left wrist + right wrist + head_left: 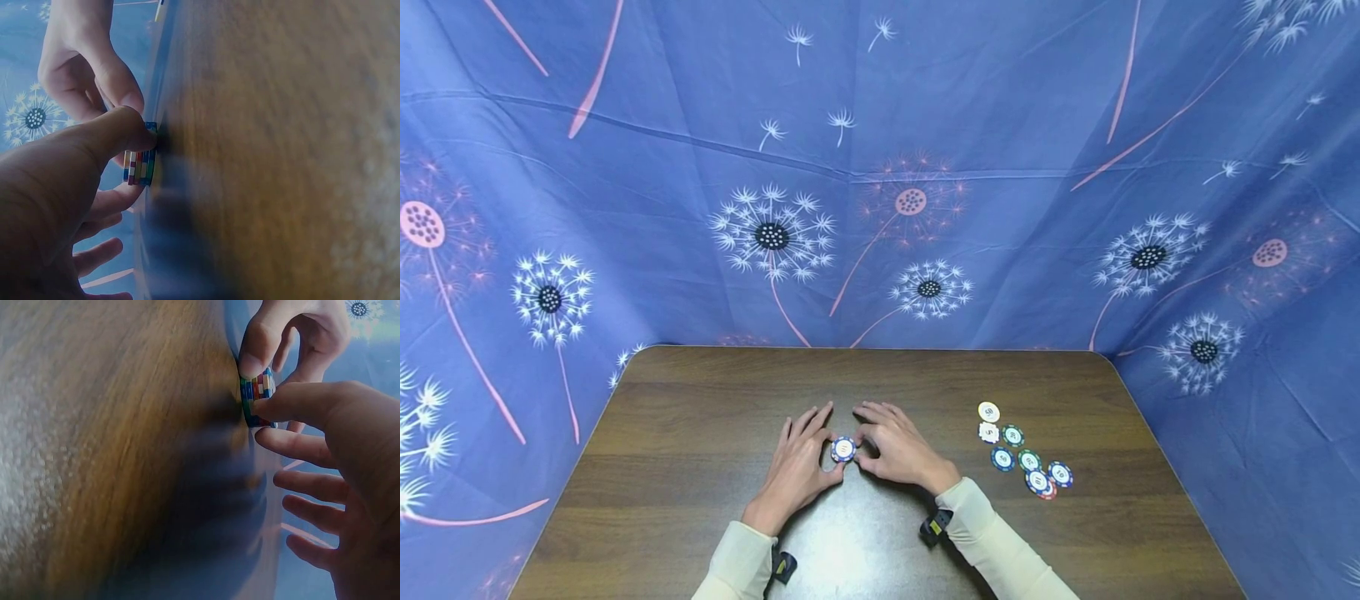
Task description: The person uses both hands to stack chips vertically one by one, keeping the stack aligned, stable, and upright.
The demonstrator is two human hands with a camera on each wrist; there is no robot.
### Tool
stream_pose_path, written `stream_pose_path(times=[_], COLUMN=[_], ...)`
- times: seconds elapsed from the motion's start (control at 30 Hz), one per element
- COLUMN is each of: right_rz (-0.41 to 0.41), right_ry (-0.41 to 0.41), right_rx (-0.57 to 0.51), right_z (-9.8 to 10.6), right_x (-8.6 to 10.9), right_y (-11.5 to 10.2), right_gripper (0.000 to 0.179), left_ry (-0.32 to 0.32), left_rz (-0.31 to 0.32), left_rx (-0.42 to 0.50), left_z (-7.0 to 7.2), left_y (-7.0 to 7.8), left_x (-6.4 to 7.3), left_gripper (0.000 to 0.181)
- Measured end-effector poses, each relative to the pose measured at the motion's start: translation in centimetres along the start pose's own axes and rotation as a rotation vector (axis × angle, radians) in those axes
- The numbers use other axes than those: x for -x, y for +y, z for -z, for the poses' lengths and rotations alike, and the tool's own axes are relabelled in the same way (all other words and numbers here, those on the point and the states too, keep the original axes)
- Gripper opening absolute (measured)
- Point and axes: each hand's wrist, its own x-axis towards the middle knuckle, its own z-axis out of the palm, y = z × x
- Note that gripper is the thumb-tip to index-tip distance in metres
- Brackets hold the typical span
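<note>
A short stack of poker chips stands on the table between both hands, a blue-and-white chip on top. From the side, blue, green, red and white edges show in the stack. My left hand holds it from the left, thumb at the near side and index finger at the far side. On the opposite side, my right hand has its thumb and index finger curled against the stack's right edge. The right thumb covers part of the stack in the right wrist view. Both hands' other fingers reach away from the body.
Several loose chips lie to the right: a yellowish one, a white one, green ones and blue ones. One blue chip overlaps a red chip. A blue dandelion-print cloth hangs behind the wooden table.
</note>
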Motion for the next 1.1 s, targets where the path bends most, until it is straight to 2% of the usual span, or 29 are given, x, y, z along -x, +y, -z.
stream_pose_path(times=[0.27,0.53,0.7,0.87,1.1], right_rz=[0.001,-0.004,-0.065,-0.179,-0.263], right_ry=[0.018,0.102,0.144,0.205,0.418], right_rx=[-0.008,-0.021,-0.046,-0.07,-0.036], right_z=[-0.1,0.5,0.8,0.9,1.4], right_x=[0.3,2.7,5.2,8.3,13.4], right_y=[0.0,0.5,0.7,1.0,1.9], right_gripper=[0.015,0.016,0.015,0.015,0.024], left_ry=[-0.002,0.015,0.031,0.034,0.019], left_rz=[-0.013,-0.01,-0.013,-0.016,-0.002], left_rx=[-0.012,0.0,-0.002,0.004,0.004], left_z=[0.1,0.1,0.1,0.1,0.0], left_y=[0.1,0.2,0.1,0.2,0.1], left_x=[0.1,0.1,0.1,0.1,0.0], left_gripper=[0.039,0.039,0.04,0.04,0.039])
